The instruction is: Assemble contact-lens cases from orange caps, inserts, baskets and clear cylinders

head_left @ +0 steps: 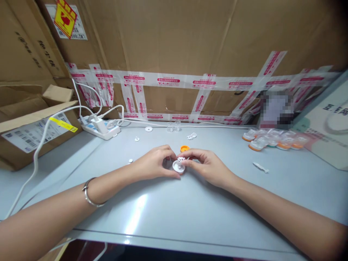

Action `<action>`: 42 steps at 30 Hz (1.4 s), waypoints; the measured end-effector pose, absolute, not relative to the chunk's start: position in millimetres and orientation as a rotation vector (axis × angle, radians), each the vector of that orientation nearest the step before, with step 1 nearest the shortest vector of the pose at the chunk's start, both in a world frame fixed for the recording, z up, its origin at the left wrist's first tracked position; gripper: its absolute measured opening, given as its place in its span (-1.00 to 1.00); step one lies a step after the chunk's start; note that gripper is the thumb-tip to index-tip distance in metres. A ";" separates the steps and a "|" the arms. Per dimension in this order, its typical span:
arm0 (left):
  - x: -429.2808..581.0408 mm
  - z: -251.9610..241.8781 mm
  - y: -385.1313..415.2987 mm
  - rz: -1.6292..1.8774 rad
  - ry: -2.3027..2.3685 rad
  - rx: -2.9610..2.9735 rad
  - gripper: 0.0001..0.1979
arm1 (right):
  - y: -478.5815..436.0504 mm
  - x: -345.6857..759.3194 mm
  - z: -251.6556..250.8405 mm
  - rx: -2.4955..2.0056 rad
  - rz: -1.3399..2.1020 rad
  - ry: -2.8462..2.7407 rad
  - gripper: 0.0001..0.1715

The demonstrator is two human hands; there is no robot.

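Observation:
Near the middle of the table, my left hand [157, 163] grips the left side of a round white dish-like part [178, 167] with an orange edge underneath. My right hand [208, 166] pinches a small white piece [181, 159] over that dish, thumb and fingertips together. Just behind the hands lies an orange ring-shaped part [185, 148]. Farther back are a white openwork piece [191, 136], two clear plastic pieces [174, 126] and a flat white disc [148, 129]. Small white parts [137, 139] lie to the left.
Several clear domed items with orange or green bases [257, 143] stand at the right, near a thin white piece [260, 167]. A white power strip [104, 132] with cables and an open carton [35, 134] are at the left. Large cardboard [168, 43] closes off the back.

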State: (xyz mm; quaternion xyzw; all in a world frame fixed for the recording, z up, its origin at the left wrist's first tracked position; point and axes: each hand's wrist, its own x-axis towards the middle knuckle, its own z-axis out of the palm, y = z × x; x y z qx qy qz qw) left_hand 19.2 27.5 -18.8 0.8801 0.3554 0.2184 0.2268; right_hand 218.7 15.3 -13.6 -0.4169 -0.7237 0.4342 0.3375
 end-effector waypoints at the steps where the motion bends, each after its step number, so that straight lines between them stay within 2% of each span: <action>1: 19.2 -19.2 27.4 0.604 0.987 2.421 -0.63 | 15.0 218.3 -14.4 -1.086 1.123 -1.893 -0.78; 31: 22.5 -20.6 23.6 0.632 0.974 2.440 -0.76 | 8.9 215.6 -28.0 -0.930 0.766 -2.037 -0.79; 39: 24.5 -17.9 20.2 0.664 0.986 2.402 -0.69 | 10.9 215.1 -24.4 -1.014 0.945 -1.946 -0.78; 42: 24.3 -16.2 19.8 0.697 1.020 2.254 -0.72 | 13.7 216.9 -15.8 -1.062 1.015 -1.816 -0.62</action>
